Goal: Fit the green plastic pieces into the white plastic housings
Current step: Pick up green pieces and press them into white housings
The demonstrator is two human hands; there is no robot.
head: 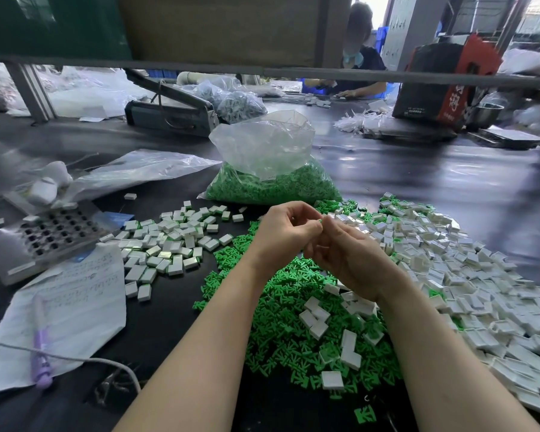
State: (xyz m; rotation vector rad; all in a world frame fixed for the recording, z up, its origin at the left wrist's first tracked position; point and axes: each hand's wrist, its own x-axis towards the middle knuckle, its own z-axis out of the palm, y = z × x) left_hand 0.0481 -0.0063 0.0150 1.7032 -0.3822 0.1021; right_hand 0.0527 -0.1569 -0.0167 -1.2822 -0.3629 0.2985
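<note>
Above the green pieces (281, 310), left hand (286, 233) and right hand (345, 254) meet, fingers curled; held thing unclear; bag (268, 160) behind

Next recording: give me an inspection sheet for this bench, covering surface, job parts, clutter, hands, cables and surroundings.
Surface: dark table, glossy, mostly covered near the person.
Job's things: loose green pieces heaped under the forearms; white housings piled to the right; a separate group of white pieces with green edges to the left; clear bag of green pieces, open, behind the hands.
Clutter: handwritten paper with a purple pen; perforated metal block; empty plastic bag.
Hands: left hand and right hand meet, fingers curled around something small; what it is cannot be told.
Cables: grey cable crossing the paper.
Surroundings: another person seated at the far side; red and black box.
</note>
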